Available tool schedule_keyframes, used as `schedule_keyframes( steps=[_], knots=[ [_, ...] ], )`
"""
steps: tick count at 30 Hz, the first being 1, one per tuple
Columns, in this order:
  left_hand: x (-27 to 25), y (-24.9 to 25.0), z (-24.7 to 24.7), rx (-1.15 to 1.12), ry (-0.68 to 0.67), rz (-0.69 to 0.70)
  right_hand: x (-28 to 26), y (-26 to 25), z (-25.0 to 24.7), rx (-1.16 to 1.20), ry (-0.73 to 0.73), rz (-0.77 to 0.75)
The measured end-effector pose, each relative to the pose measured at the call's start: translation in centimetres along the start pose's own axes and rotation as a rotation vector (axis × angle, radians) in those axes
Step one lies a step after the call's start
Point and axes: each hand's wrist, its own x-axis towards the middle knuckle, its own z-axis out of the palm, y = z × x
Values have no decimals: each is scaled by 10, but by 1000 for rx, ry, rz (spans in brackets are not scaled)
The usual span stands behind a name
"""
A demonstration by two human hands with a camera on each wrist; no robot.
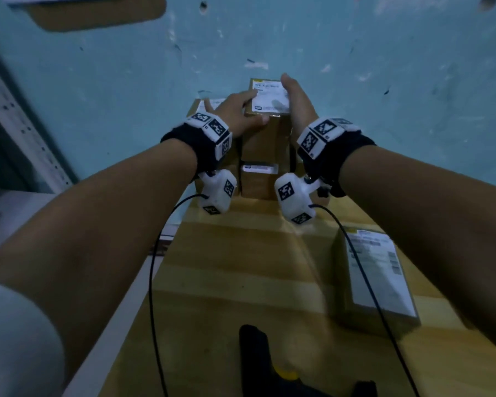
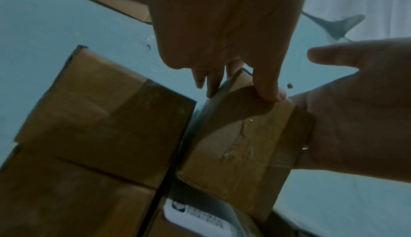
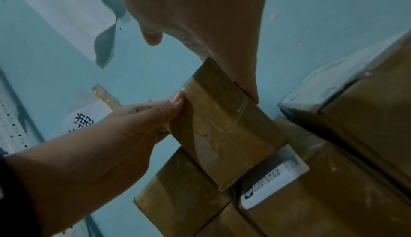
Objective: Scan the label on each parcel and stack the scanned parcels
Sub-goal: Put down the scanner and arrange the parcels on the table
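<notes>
I clamp the small parcel (image 1: pixel 269 98) between left hand (image 1: pixel 238 110) and right hand (image 1: pixel 297 106) (light, stiff, tape-slick sides).

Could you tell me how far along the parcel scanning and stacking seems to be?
Several parcels already sit stacked by the wall. Left hand and right hand hold a small parcel atop that stack. One labelled parcel remains on the table beside the scanner.

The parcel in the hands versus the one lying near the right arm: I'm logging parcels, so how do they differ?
The held parcel is gripped by both hands at the stack; the near parcel lies alone, untouched, on the table. The near parcel looks longer and flatter. Both are brown cardboard with white labels facing up.
</notes>
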Motion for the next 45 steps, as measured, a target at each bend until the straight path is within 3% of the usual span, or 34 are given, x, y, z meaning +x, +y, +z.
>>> schedule_keyframes(
  steps=[5,9,13,16,26,30,35,39,42,45],
  knots=[
    [-2,-18,7,223,8,-77,13,30,-3,-105,54,28],
    [-2,-23,5,186,74,-110,0,34,-3,-161,115,-17],
    [4,-30,-10,30,258,-328,-6,36,-12,-227,128,9],
    [6,-43,-16,27,194,-471,-8,41,-10,-300,106,36],
    [11,-51,-16,266,75,-421,-3,46,-7,-346,74,1],
    [8,-52,-16,246,68,-405,-5,44,-8,-334,83,13],
    [-16,-36,-25,163,181,-463,-33,19,-18,-306,133,51],
    [-49,5,-21,64,256,-419,-76,-20,-43,-339,171,51],
    [-75,50,-2,-97,169,-376,-115,-43,-63,-341,216,39],
    [-100,91,20,-175,-38,-304,-158,-56,-82,-386,252,49]
  ],
)
